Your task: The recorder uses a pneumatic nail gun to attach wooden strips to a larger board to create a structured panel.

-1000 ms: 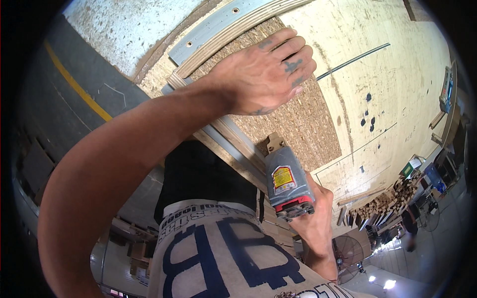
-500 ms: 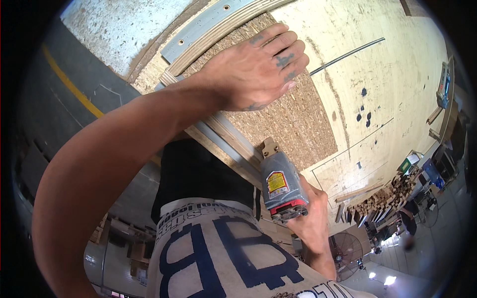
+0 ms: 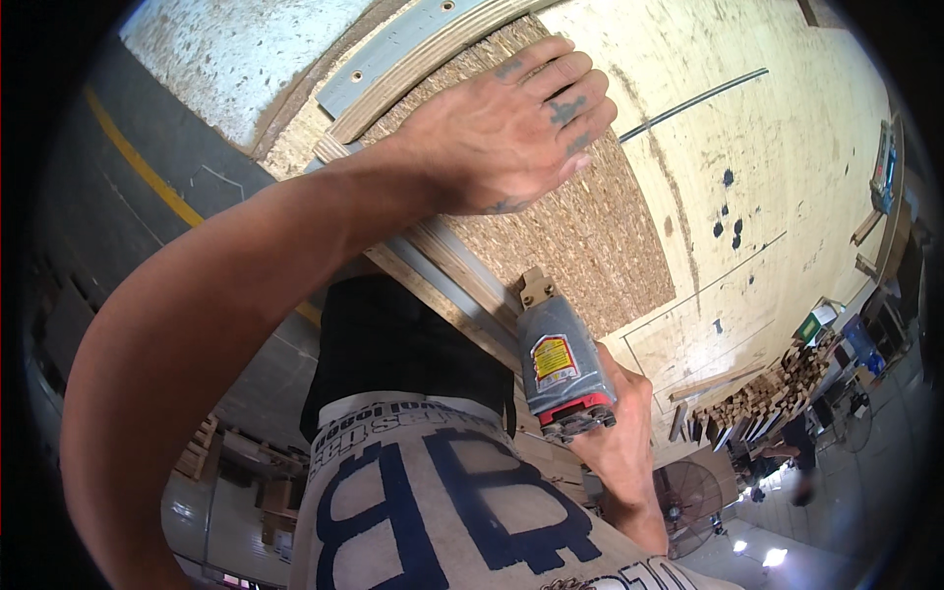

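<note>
My left hand (image 3: 521, 133) lies over the brown particle board (image 3: 610, 236), its fingers stretched toward the right and slightly bent. Below it, my right hand (image 3: 629, 413) grips a grey and red nail gun (image 3: 559, 369) from the right side, the fingers partly hidden behind the tool. The gun's brass-coloured nose (image 3: 537, 287) is at the board's near edge, where a wood strip with a grey face (image 3: 447, 280) runs along it. Whether the nose touches the wood, I cannot tell. A curved wooden rail with a grey, drilled face (image 3: 383, 74) borders the board's far left side.
The pale plywood tabletop (image 3: 777, 157) carries dark spots and a thin dark strip (image 3: 693, 103). Stacked wood offcuts (image 3: 767, 398) and a large fan (image 3: 686, 506) stand at the right. A yellow floor line (image 3: 147, 172) runs at the left. Another person (image 3: 798, 457) is far off.
My left hand has shifted very slightly to the right and up in view. The nail gun stays in my right hand at nearly the same spot. The distant person has moved a little.
</note>
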`<state>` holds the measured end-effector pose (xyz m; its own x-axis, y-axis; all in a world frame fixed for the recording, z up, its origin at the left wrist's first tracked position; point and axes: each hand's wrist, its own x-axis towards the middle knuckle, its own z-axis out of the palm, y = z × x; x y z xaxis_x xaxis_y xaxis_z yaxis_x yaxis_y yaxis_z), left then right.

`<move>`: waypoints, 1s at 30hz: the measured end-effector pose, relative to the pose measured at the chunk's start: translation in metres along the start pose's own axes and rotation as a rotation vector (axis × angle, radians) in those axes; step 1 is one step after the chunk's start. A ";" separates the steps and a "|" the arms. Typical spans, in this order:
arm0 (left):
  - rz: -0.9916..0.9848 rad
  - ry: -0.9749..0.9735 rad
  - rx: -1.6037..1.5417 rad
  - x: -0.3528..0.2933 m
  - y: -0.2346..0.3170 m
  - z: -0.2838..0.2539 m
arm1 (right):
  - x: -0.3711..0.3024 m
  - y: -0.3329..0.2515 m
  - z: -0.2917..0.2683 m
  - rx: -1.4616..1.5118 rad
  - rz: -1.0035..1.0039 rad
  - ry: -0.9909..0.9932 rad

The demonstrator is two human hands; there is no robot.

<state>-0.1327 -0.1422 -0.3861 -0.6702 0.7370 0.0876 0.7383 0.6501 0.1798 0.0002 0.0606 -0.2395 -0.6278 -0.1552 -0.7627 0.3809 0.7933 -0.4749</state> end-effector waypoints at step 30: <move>0.012 -0.048 0.012 0.001 -0.003 -0.006 | 0.008 -0.016 -0.003 0.006 0.146 -0.162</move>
<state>-0.1358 -0.1446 -0.3803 -0.6573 0.7524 0.0424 0.7471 0.6433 0.1676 -0.0134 0.0484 -0.2363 -0.4487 -0.1322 -0.8838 0.4637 0.8110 -0.3568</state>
